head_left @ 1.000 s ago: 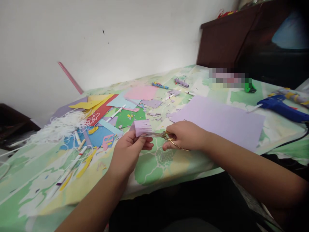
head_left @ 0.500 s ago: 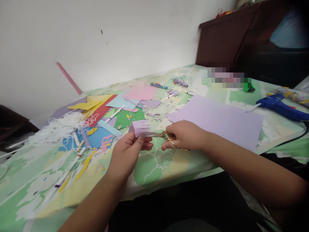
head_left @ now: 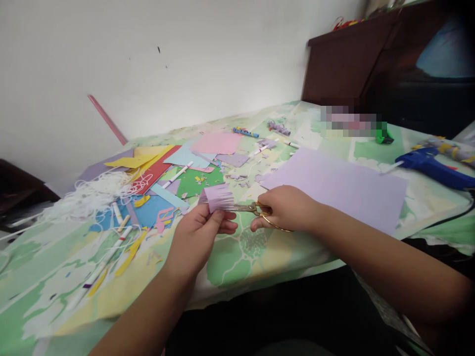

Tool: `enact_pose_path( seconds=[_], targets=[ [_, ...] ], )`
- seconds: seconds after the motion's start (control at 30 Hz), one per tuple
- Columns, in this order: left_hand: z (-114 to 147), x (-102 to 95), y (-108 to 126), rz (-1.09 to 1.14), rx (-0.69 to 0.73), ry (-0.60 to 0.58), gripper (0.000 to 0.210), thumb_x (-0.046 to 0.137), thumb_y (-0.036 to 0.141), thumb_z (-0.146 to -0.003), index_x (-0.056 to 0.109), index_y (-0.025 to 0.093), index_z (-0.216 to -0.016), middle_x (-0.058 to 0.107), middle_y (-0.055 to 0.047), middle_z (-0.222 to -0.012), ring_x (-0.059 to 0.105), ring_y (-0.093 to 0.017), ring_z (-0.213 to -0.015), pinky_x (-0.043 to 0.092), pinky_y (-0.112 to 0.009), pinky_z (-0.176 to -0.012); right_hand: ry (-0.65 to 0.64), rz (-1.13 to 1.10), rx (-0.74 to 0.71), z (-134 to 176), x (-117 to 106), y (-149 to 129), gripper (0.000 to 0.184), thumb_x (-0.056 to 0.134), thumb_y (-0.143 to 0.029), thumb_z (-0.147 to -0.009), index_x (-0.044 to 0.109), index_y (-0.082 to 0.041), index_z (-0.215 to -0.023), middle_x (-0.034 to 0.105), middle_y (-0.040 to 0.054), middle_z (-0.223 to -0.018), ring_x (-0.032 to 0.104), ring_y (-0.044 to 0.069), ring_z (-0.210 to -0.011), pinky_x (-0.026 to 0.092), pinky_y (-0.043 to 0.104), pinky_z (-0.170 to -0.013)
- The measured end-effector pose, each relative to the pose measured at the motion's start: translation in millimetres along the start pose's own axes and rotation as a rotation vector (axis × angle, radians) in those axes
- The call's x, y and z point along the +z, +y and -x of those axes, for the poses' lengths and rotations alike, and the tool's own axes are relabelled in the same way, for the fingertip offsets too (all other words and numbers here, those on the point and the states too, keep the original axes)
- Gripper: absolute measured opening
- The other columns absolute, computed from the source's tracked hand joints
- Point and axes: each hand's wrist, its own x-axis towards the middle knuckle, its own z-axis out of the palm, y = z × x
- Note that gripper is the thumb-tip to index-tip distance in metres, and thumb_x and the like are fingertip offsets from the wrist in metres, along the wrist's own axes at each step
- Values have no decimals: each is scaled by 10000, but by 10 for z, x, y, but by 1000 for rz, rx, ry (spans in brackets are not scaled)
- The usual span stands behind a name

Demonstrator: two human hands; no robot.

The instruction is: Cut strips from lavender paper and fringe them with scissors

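A small strip of purple paper [head_left: 218, 197], its right edge cut into a fringe, is pinched between the thumb and fingers of my left hand [head_left: 202, 225]. My right hand [head_left: 287, 205] grips gold-handled scissors [head_left: 248, 208] by their loops. The blades point left and meet the fringed edge just above my left fingers; their tips are hidden by the paper. Beyond my right hand lies a large sheet of purple paper [head_left: 345, 185], flat on the patterned tablecloth [head_left: 237, 267].
White yarn [head_left: 100, 190], markers [head_left: 178, 174] and coloured papers [head_left: 217, 143] cover the table's left side. Two rolled paper pieces lie farther back, one of them blue [head_left: 245, 132]. At the right is a blue glue gun [head_left: 434, 168] with its cord. A dark cabinet [head_left: 337, 64] stands behind.
The scissor blades have shifted slightly against the paper's fringed edge, and the strip has tilted a little. Both hands keep their holds. The whole view has moved slightly.
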Motion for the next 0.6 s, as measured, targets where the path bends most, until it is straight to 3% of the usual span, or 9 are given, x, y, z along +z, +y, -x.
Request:
enact_pose_path(
  seconds=[0.6],
  targets=[
    [-21,-4,14,28,-68,-16,126,535,262,-666,584,147,-683,617,-5,-528,579,-116,-488,483,-241,-524,32,45,18,-23,4,17,589,302,-727,-566,537,-187,-567,495,14,-468,400,110,-438,170,222,-419]
  ],
)
